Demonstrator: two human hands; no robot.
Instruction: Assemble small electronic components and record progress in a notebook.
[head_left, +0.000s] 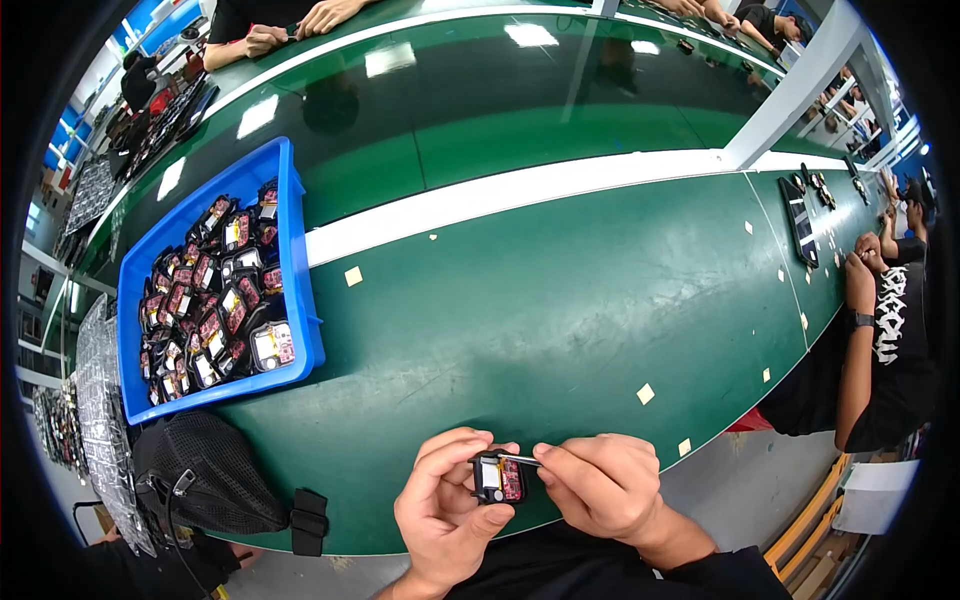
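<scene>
Close to the bench's front edge, my left hand (448, 510) grips a small black device casing (499, 478) by its sides, fingers behind and thumb at the bottom. Its open face shows a silver-white block, a round silver part and a red circuit board. My right hand (604, 487) pinches a thin silver tweezer-like tool (521, 460), whose tip reaches the casing's upper edge. Most of the tool is hidden by my fingers. A blue bin (313, 340) at the left holds many similar casings (272, 345) with red boards showing.
Small cream paper squares (645, 394) dot the green bench (480, 330). A black mesh bag (205, 475) and a black strap (309, 521) lie at the front left. A white rail and post (800, 90) run behind. Co-workers sit at the right (895, 330) and across the bench.
</scene>
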